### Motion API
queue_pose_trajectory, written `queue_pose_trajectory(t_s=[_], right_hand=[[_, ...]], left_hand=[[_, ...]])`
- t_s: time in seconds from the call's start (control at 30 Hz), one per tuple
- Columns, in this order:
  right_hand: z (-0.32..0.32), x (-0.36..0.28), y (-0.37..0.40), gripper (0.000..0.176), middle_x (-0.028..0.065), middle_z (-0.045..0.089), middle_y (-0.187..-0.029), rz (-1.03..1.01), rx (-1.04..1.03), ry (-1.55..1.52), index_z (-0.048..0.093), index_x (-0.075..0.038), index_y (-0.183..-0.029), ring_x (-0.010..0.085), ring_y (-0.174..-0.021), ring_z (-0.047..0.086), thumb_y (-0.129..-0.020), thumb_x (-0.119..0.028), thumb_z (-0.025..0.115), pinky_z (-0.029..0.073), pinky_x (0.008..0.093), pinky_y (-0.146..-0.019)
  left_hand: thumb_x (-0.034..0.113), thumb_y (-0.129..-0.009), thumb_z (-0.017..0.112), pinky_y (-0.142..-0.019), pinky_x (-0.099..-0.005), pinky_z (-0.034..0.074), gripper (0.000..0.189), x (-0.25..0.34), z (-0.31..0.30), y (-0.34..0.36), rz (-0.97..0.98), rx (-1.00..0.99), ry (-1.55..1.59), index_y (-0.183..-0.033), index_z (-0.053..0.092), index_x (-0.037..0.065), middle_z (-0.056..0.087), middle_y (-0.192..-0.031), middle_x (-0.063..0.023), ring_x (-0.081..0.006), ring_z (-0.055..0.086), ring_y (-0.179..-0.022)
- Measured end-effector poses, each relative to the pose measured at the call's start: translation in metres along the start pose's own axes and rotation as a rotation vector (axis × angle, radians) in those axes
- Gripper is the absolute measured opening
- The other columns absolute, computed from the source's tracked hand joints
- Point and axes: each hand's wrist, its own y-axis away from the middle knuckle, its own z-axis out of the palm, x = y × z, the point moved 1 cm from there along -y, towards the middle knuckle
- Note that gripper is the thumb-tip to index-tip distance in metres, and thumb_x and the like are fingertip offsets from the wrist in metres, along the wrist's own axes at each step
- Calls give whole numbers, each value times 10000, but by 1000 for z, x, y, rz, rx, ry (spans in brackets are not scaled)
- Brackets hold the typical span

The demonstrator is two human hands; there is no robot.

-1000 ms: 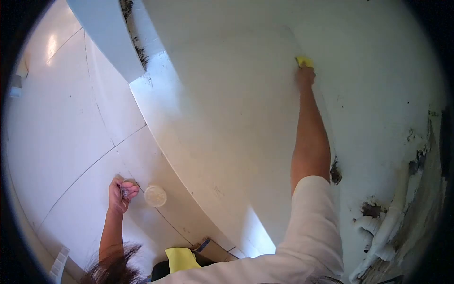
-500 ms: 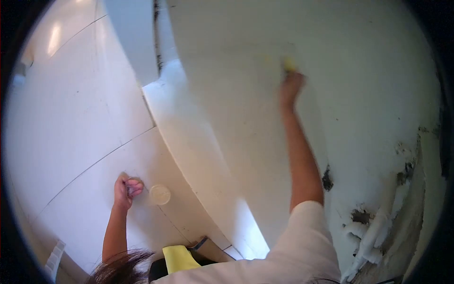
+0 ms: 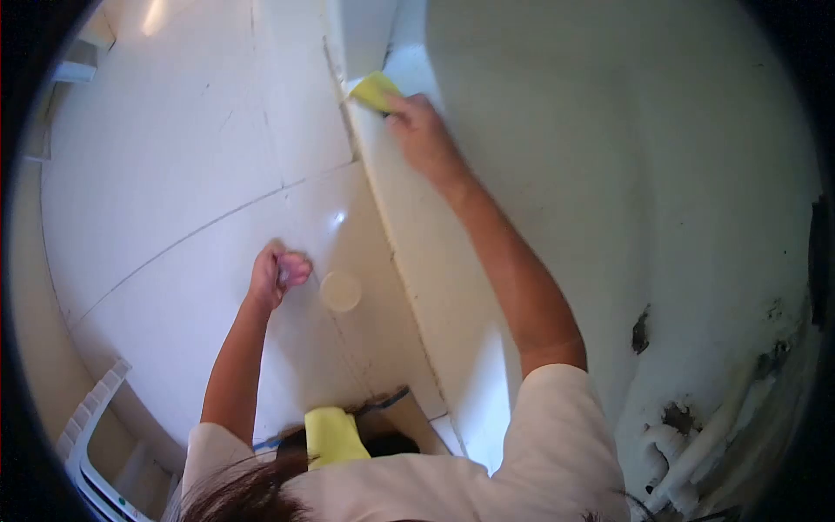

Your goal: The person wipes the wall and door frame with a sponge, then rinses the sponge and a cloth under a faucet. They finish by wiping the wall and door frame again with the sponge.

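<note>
Sponge [image 3: 376, 90] sitting at 12 o'clock of view, right on white wall's edge [image 3: 396, 230], where it's meeting floor tiles [image 3: 174, 174]. Right hand [image 3: 420, 130] clamping it, pressing down. Guessing a wiping pass is going on, edge bit now. Next stroke probably needing steady pressure, tracking the edge line, not sliding onto tiles. Left hand [image 3: 277, 274] curling into fist on tile, round lid [image 3: 340, 291] just beside at 3 o'clock. Can't tell if it's holding anything. Versus a second ago: sponge coming over from open wall at 1 o'clock, fist staying by lid.

A single head-worn view (fisheye, dark-rimmed) looks steeply down, close along the white painted wall [image 3: 609, 130] to the glossy white tiled floor [image 3: 174, 174].
</note>
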Motion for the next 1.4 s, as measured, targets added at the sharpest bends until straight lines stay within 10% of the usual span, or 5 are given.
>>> queue_pose_trajectory(t_s=[0.27,0.47,0.73,1.0,1.4], right_hand=[[-67,57,116,254,191,568,-991,906,447,415,537,45,-1041,288,-847,593,-849,-104,459,486,372,-742],[111,-120,42,291,253,547,-941,640,23,-449,548,25,-1033,351,-933,512,-755,-59,522,383,389,-838],[-42,-143,101,370,183,600,-855,220,403,75,505,-9,-1155,272,-777,598,-785,-21,509,454,365,-708],[51,-61,257,603,229,490,-1151,1227,-57,758,287,23,-1314,326,-1052,496,-820,-260,486,426,465,-800],[23,-171,52,155,32,551,-680,379,-300,-296,602,23,-871,112,-634,499,-759,-65,541,407,273,-576]], left_hand=[[250,-782,358,-611,-347,508,311,0,13,11,73,124,-87,-732,546,7,606,-684,-131,-247,619,-659],[217,-768,377,-587,-335,515,278,-4,4,3,110,41,-52,-760,534,-12,605,-707,-143,-259,622,-667],[199,-761,401,-610,-353,527,259,-13,-15,18,137,-58,159,-718,536,-18,589,-701,-167,-286,622,-692],[203,-759,446,-593,-343,492,256,-87,-125,181,-34,-202,455,-556,455,47,495,-563,-108,-256,515,-579],[212,-735,446,-477,-308,539,313,-168,-234,318,124,199,613,-547,556,-13,566,-541,-142,-255,585,-588]])
